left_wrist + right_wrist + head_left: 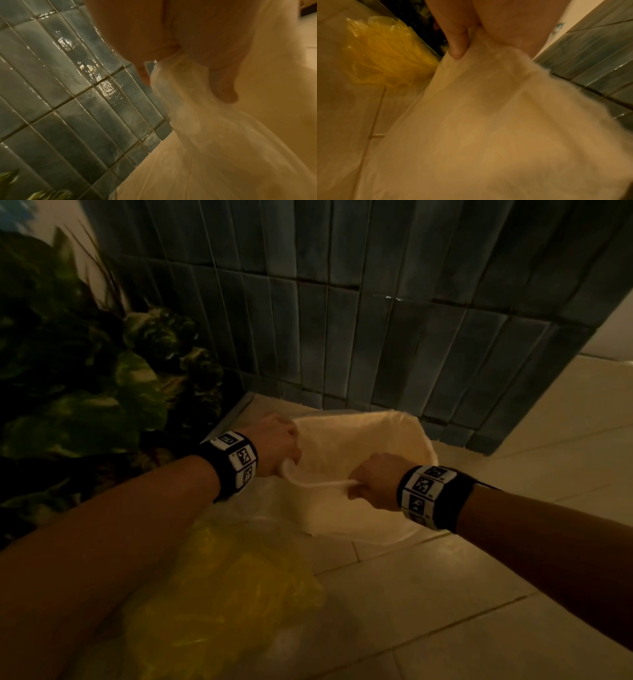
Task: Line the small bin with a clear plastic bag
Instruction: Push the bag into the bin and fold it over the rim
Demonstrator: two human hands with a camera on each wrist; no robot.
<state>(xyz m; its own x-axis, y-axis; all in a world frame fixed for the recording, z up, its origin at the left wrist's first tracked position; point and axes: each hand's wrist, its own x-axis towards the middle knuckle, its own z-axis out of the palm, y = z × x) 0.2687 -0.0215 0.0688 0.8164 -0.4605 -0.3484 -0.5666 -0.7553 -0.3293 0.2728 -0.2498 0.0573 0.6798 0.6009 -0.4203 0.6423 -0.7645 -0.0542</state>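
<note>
A whitish translucent plastic bag hangs open between my two hands, just above the pale floor at the foot of the tiled wall. My left hand grips the bag's mouth on the left side, and my right hand grips it on the right. The rim sags in a curve between them. In the left wrist view the film drapes down from my curled fingers. The right wrist view shows my thumb pinching the bag. I cannot make out the small bin in any view.
A crumpled yellow plastic bag lies on the floor near my left forearm, also seen in the right wrist view. A leafy plant fills the left side. Blue-grey wall tiles stand right behind the bag. Beige floor tiles stretch to the right.
</note>
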